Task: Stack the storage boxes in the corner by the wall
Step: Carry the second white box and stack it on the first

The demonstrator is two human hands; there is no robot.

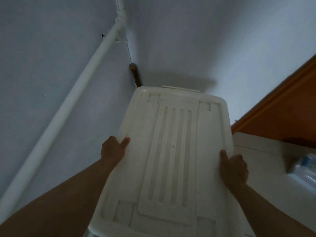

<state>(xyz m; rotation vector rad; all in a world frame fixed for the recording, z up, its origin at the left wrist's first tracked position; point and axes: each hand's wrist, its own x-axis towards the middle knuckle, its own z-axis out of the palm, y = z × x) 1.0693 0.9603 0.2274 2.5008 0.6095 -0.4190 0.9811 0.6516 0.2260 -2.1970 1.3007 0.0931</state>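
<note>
The left hand grips the left edge of a white storage box, thumb lying on the lid and the other fingers curled under the rim. The right hand holds the opposite edge the same way, thumb up on top, fingers wrapped round the side. Both bare forearms reach up to it from the bottom of the view.

The box sits between the two hands, its ribbed lid facing up with four long grooves running down the middle panel. Its far end is pushed toward the corner where two pale walls meet, close by them; whether it touches them I cannot tell, nor what it rests on.

A white pipe slants along the left wall into the corner. A dark wooden stick stands in the corner just behind the box. To the right is an orange-brown wooden surface, and below it a white ledge with some blurred clear plastic.
</note>
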